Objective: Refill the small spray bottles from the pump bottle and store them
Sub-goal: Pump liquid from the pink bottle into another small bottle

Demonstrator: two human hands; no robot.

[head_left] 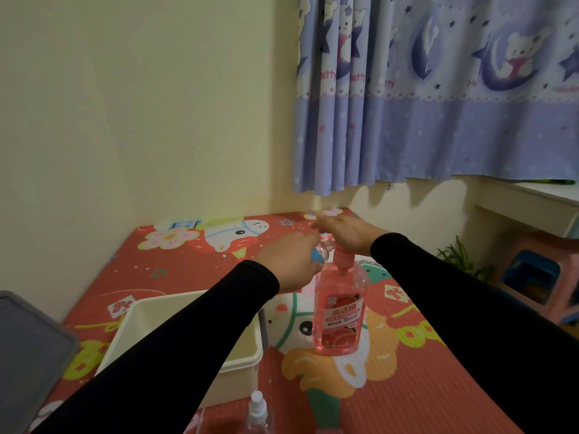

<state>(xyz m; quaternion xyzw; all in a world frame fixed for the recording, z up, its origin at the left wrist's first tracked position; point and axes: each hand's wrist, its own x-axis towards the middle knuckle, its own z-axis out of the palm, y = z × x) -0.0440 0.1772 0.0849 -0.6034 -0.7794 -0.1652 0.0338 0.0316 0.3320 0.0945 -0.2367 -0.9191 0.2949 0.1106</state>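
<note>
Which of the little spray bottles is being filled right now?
The small clear bottle gripped in the left hand at the pump bottle spout. The other spray bottle stands untouched at the near edge, white cap on.

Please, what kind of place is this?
Probably a child's room at home: a cartoon bear curtain hangs at the window, a colourful cartoon play mat covers the surface under the pump bottle, and pink plastic stools stand aside.

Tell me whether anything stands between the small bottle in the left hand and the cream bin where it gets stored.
Nothing visible does. The left hand holds the small bottle beside the pump bottle, and the open cream bin lies just below and nearer, under the left forearm. The bin's inside is mostly hidden by the sleeve.
</note>
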